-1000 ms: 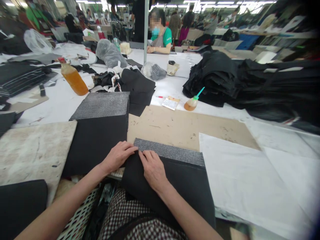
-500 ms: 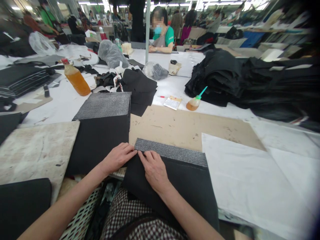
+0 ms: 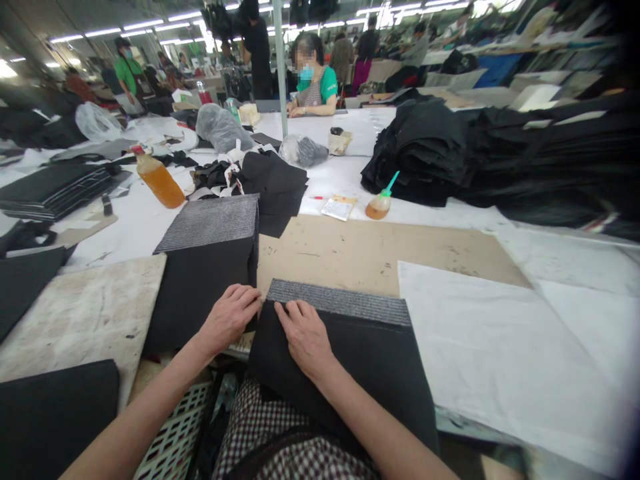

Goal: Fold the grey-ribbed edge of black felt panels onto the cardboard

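Note:
A black fabric piece point(image 3: 370, 367) with a grey ribbed band point(image 3: 345, 301) along its far edge lies in front of me, hanging over the table's near edge. My right hand point(image 3: 304, 337) lies flat on its left part, fingers stretched toward the ribbed band. My left hand point(image 3: 231, 317) rests with loosely curled fingers at the piece's left corner, beside a tall stack of similar black and grey pieces point(image 3: 205, 263).
A brown cardboard sheet point(image 3: 380, 250) and white paper point(image 3: 500, 340) cover the table. A small glue bottle point(image 3: 379, 205) and an amber bottle point(image 3: 159, 179) stand farther off. Black fabric piles point(image 3: 450, 150) sit at the right. A seated person point(image 3: 313, 80) works opposite.
My left hand has drawn back slightly from the ribbed band toward the piece's left corner. The view has tilted up a little. My right hand stays in place.

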`<move>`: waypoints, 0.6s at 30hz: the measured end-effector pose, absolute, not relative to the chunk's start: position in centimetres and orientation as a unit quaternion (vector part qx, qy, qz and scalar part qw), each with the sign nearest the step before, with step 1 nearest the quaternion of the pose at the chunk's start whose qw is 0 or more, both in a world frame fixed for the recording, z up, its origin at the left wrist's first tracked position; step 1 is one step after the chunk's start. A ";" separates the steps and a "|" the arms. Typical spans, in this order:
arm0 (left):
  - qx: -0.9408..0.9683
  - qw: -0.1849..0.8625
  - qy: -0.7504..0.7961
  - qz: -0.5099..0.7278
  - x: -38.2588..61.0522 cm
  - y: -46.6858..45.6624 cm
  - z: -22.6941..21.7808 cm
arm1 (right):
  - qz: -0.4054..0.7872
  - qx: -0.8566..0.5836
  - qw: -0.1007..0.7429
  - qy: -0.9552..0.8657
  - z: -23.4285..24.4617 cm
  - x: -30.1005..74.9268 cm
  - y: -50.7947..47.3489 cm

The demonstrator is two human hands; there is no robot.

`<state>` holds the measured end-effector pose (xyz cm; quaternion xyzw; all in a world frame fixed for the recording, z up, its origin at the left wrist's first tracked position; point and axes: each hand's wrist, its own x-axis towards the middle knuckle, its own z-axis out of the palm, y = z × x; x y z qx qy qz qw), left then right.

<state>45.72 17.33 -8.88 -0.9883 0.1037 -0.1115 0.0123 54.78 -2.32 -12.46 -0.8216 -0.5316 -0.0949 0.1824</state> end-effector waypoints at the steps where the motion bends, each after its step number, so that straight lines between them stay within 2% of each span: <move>1: -0.989 0.001 0.088 -0.123 45.8 16.5 -9.1 | -0.095 -0.823 0.183 -0.530 -12.4 54.8 -2.4; 9: -0.988 0.015 0.044 -0.146 46.3 11.8 -11.5 | -0.090 -0.825 0.174 -0.530 -12.1 56.1 -6.2; 18: -0.989 0.022 0.055 -0.135 47.0 12.0 -10.9 | -0.102 -0.894 0.149 -0.409 -13.5 60.8 -21.7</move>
